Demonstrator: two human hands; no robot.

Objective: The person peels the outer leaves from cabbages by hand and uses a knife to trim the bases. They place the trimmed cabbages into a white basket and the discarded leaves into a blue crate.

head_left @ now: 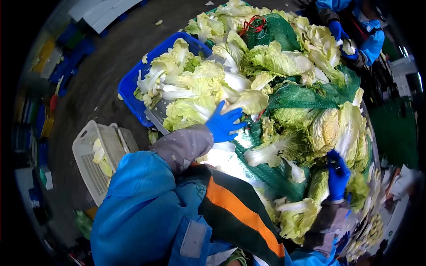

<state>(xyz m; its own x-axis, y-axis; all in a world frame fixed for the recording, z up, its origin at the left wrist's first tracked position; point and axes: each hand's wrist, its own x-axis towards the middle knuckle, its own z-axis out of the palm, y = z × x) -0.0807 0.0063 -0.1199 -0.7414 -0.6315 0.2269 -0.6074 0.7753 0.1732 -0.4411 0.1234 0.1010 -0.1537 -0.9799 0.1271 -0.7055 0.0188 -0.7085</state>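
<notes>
My left hand, in a blue glove, has its fingers spread over the cabbage leaves at the near left of the pile, beside the green mesh net. It holds nothing. On the right, my right hand, also gloved in blue, is raised with its fingers curled, near a pale cabbage; whether something is between the fingers is too small to tell. Loose cabbage leaves lie between my hands on the net.
A blue basket of cabbage leaves stands at the pile's left. Lower left is a white basket. A green mesh bag with a red tie lies at the far side. A co-worker's gloved hands are at the upper right.
</notes>
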